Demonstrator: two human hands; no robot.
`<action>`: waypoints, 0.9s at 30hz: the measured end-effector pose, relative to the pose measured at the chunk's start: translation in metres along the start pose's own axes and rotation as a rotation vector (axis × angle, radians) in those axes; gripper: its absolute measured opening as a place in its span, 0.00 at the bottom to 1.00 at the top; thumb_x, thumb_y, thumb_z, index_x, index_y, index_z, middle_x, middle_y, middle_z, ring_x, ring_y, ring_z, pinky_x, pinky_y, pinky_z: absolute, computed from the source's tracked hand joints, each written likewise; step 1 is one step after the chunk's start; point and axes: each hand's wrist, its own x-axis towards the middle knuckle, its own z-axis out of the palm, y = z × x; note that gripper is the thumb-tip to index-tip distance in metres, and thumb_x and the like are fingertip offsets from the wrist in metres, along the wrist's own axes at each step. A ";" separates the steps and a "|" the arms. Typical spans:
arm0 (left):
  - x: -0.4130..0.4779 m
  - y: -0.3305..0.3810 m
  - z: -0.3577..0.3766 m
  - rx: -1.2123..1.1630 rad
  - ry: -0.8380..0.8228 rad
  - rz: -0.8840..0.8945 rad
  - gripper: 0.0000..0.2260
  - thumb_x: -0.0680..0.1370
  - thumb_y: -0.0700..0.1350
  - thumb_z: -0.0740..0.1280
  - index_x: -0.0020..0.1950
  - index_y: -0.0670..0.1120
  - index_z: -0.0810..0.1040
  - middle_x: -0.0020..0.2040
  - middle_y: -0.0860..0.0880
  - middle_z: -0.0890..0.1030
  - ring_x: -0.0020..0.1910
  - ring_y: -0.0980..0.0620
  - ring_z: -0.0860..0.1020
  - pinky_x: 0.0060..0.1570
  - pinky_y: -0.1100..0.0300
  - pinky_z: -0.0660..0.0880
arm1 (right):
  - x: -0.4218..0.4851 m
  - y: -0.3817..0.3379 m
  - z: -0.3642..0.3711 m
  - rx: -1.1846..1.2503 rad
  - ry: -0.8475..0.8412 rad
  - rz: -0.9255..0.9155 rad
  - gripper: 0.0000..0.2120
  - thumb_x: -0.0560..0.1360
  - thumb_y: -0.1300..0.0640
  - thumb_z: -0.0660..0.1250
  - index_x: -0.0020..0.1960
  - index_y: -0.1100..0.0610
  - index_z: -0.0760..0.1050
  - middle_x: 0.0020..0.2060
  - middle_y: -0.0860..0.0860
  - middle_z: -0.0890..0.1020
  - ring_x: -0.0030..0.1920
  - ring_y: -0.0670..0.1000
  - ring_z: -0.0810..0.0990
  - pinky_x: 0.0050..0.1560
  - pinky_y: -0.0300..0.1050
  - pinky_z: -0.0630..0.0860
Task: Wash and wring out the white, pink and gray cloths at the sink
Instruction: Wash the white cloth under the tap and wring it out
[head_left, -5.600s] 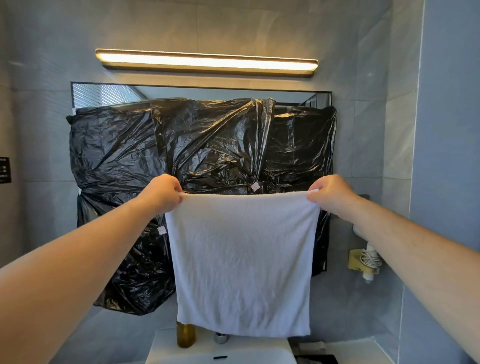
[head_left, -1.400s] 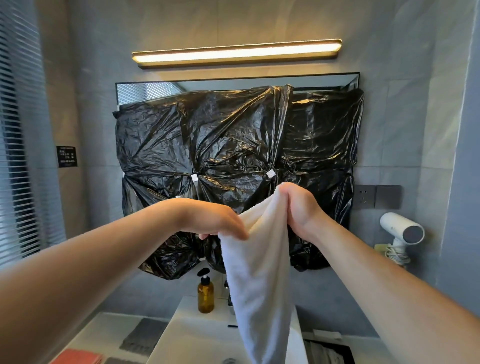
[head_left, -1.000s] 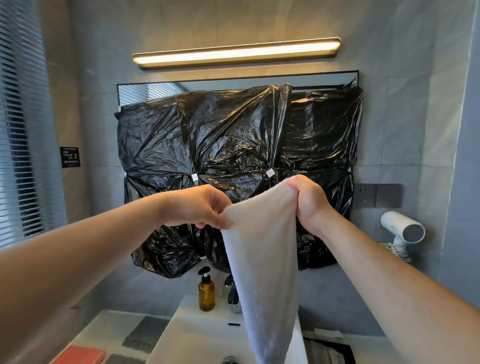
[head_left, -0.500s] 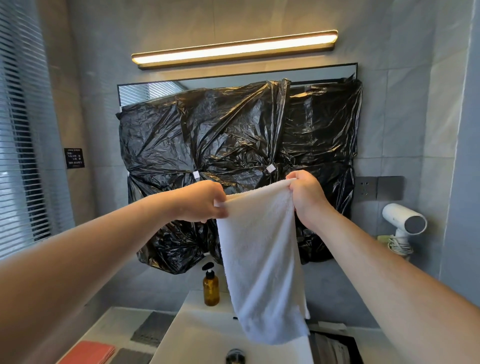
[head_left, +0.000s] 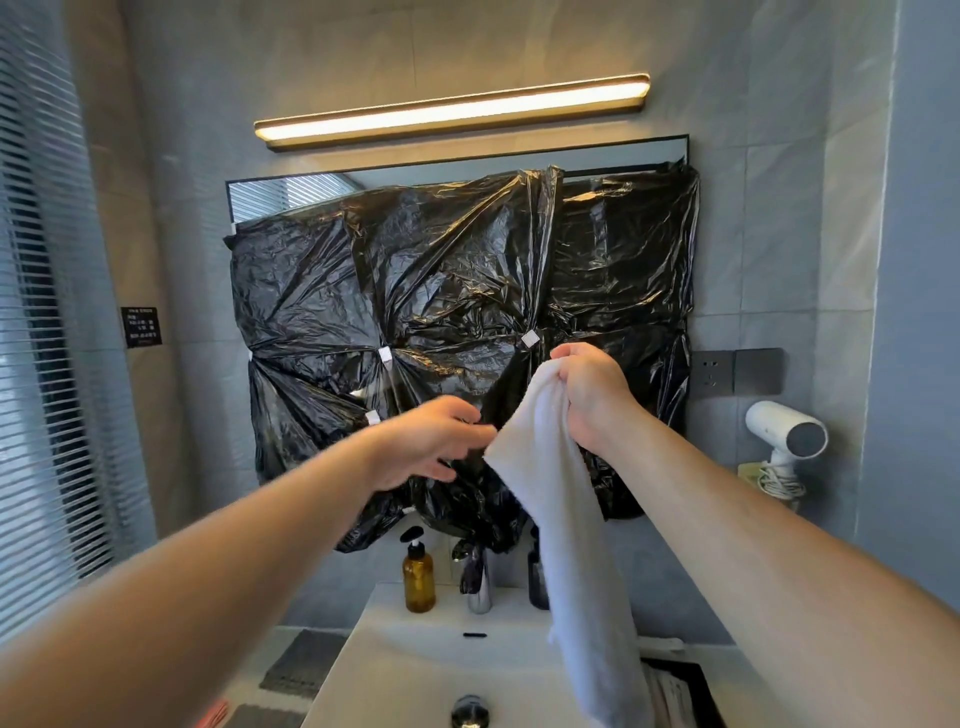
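My right hand (head_left: 589, 395) grips the bunched top edge of the white cloth (head_left: 576, 545), which hangs in a long fold over the white sink (head_left: 410, 670). My left hand (head_left: 434, 441) is level with the cloth's left corner, fingers loosely spread, fingertips just touching that corner without a clear hold. On the counter left of the sink lie a gray cloth (head_left: 306, 665) and, at the bottom edge, a sliver of the pink cloth (head_left: 215, 714).
A chrome faucet (head_left: 480, 577) stands behind the basin between an amber pump bottle (head_left: 419, 571) and a dark bottle (head_left: 536, 577). Black plastic (head_left: 467, 322) covers the mirror. A white hair dryer (head_left: 784, 436) hangs on the right wall. A dark tray (head_left: 680, 691) sits right of the sink.
The spread cloth was folded in half. My left hand has just let go of its corner and dropped lower; the cloth now hangs from my right hand alone.
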 end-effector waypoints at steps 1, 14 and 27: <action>0.002 -0.006 0.012 -0.029 -0.019 0.004 0.28 0.80 0.51 0.69 0.76 0.45 0.64 0.71 0.46 0.72 0.68 0.46 0.73 0.68 0.47 0.74 | -0.001 -0.001 0.001 -0.012 0.002 0.008 0.14 0.73 0.70 0.55 0.44 0.56 0.76 0.41 0.58 0.74 0.40 0.56 0.73 0.43 0.48 0.71; 0.024 -0.040 0.044 -0.569 0.157 0.068 0.13 0.82 0.49 0.65 0.63 0.44 0.78 0.59 0.43 0.84 0.58 0.42 0.82 0.62 0.43 0.77 | -0.012 -0.011 -0.022 0.186 -0.052 0.054 0.15 0.75 0.73 0.50 0.47 0.61 0.73 0.38 0.56 0.73 0.36 0.53 0.72 0.38 0.46 0.69; 0.004 0.029 0.018 -0.760 0.313 0.160 0.07 0.84 0.46 0.63 0.52 0.45 0.77 0.42 0.44 0.84 0.38 0.48 0.83 0.41 0.53 0.81 | -0.089 0.115 -0.025 0.354 -0.645 0.438 0.48 0.49 0.36 0.85 0.63 0.59 0.82 0.59 0.59 0.84 0.58 0.56 0.84 0.53 0.51 0.82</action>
